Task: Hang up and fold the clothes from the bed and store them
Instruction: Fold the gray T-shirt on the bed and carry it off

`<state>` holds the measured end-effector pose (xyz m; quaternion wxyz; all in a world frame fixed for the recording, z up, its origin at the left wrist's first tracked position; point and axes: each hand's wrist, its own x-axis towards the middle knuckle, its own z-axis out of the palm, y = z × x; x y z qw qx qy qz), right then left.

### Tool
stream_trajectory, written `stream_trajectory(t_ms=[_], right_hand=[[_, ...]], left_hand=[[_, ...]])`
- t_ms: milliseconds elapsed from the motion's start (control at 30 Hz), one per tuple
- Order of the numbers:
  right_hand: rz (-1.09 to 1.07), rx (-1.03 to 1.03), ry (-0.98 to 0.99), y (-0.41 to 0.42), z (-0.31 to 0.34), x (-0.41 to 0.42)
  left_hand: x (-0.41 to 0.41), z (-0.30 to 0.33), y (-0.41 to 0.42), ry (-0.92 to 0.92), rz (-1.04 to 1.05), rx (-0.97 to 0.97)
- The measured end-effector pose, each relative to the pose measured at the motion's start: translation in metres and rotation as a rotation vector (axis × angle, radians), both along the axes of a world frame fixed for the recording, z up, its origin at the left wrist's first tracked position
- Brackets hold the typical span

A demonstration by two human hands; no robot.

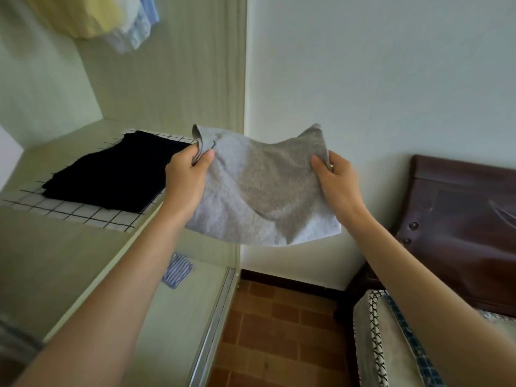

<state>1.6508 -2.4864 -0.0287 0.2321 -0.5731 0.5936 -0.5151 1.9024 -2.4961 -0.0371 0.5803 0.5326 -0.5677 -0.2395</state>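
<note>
Beside the wardrobe shelf (83,247), the left hand (185,177) and the right hand (339,180) each pinch an upper corner of a grey cloth (259,188), holding it spread in the air. On that shelf, a folded dark garment (111,174) lies on a checked white cloth (83,213); a striped blue item (177,270) lies on the level below.

A home bedroom; open wardrobe (195,79) with hanging shirts (92,18), wooden bed headboard (460,219), tiled floor (279,331)

Grey cloth (262,191), black garment (111,171) on white black-checked fabric (83,213), blue-striped piece (177,270).
</note>
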Motion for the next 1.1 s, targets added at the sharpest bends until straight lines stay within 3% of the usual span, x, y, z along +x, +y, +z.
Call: stream_trajectory(t_ms=[333, 633, 933, 1100], right_hand=[[0.265, -0.021, 0.070, -0.164, -0.006, 0.050], [0.621, -0.023, 0.087, -0.299, 0.021, 0.096], [1.045, 0.018, -0.002, -0.353, 0.027, 0.195], [1.161, 0.016, 0.064, -0.355, 0.021, 0.251]], left_hand=[[0.047, -0.016, -0.085, 0.028, 0.284, 0.015], [0.063, 0.010, -0.140, 0.124, 0.576, 0.041], [0.096, 0.016, -0.115, 0.239, 0.894, 0.020], [0.117, 0.014, -0.098, 0.254, 1.015, 0.001]])
